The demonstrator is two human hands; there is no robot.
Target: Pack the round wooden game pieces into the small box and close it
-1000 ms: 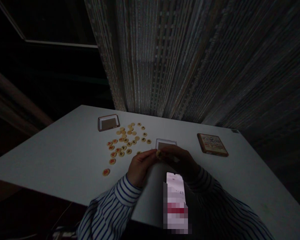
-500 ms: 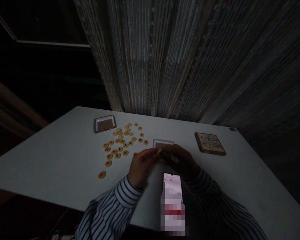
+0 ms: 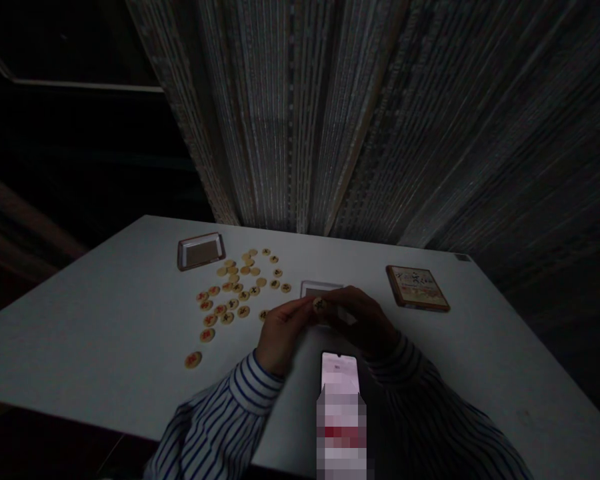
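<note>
Both hands meet above the white table [image 3: 105, 347], close in front of the person, and between them they pinch one round xiangqi piece [image 3: 319, 304]: the left hand [image 3: 280, 333] closes its thumb and fingers on the near side of the disc, and the right hand [image 3: 363, 323] seems to grip the other side, though it is in deep shadow and its fingers are hard to separate. The piece is lifted off the table, probably so that its marked face can be turned to the weak light. Just behind the hands lies a small clear tray [image 3: 320, 289], partly hidden by them. The other pieces [image 3: 235, 293] are scattered flat to the left, near a second tray [image 3: 201, 251], and the printed box lid [image 3: 417, 288] rests well apart on the right. A lit phone [image 3: 339, 373] lies between the striped sleeves; its screen is blurred and cut off below
</note>
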